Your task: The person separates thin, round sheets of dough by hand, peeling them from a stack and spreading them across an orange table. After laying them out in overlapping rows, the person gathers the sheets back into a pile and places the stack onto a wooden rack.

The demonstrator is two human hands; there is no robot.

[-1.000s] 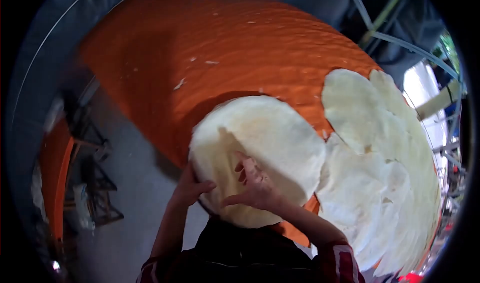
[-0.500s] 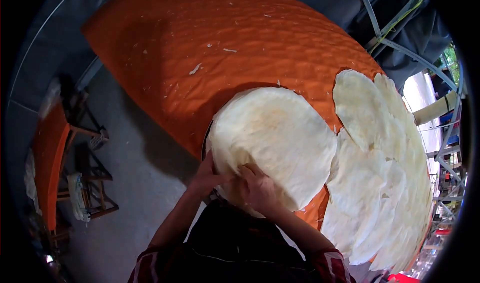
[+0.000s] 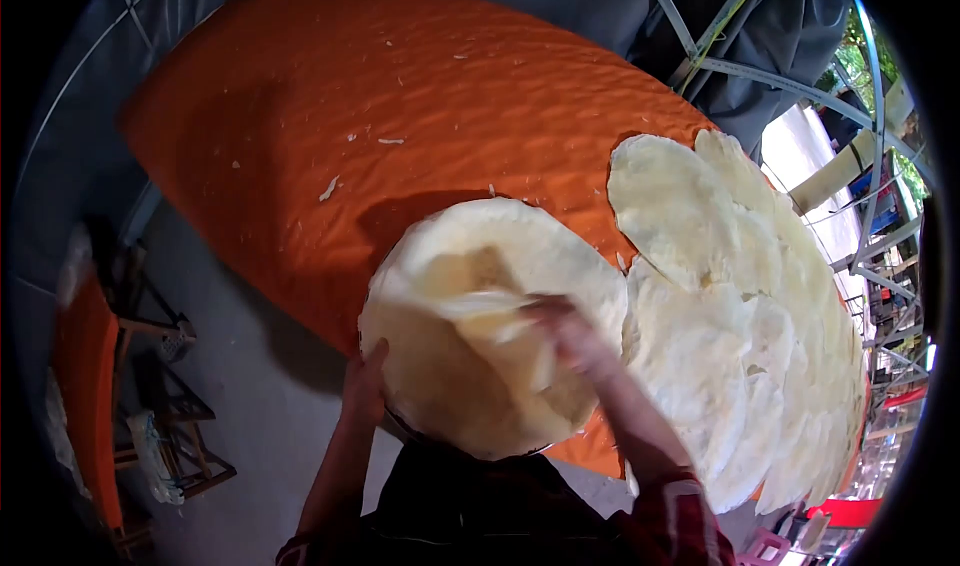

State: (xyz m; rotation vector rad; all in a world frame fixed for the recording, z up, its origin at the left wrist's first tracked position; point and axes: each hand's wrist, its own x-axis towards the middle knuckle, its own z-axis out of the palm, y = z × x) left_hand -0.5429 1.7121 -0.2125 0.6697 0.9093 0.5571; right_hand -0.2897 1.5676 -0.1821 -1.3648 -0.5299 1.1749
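A stack of round, pale, thin flatbreads (image 3: 430, 391) lies before me at the near edge of the orange-covered table. My right hand (image 3: 575, 338) grips the edge of the top flatbread (image 3: 495, 311), which is folded back and blurred by motion above the stack. At the stack's left rim, my left hand (image 3: 364, 384) has its thumb on top of the edge, while its other fingers are mostly hidden. A dark rim shows under the stack, but what it belongs to I cannot make out. Several overlapping flatbreads (image 3: 690, 356) lie spread to the right.
The orange cloth (image 3: 300, 96) bears small pale scraps (image 3: 330, 188). Left of the table, wooden stools (image 3: 185, 416) stand on the grey floor (image 3: 260, 406), beside another orange-covered surface (image 3: 82, 386). Metal bars (image 3: 790, 88) and dark sheeting frame the far side.
My right hand has moved right and up, peeling the top flatbread off the stack and folding it over. My left hand has moved down to the stack's left rim. The view has shifted.
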